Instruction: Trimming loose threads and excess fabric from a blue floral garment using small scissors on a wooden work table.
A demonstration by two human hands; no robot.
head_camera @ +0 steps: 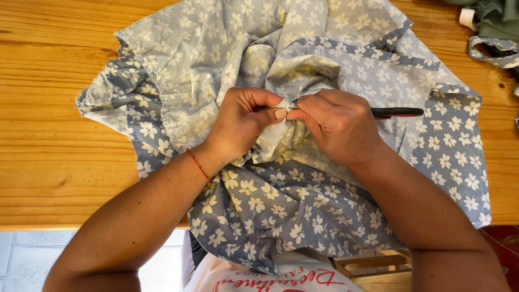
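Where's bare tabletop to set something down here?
The widest free patch is the wooden table left of the floral cloth, from far edge to near edge. A narrower strip lies right of the cloth, below the green fabric. The centre is crowded: left hand and right hand pinch the cloth there, with a red-handled tool.

Both forearms bare, no sleeves in view. Left hand point(243, 121): thin red thread bracelet point(199, 166) round the wrist, a single strand. Thumbnail short, unpainted. Right hand point(340, 127): no ring, watch or band seen. At the bottom edge, a white cotton top point(270, 276) with red cursive print across the chest.
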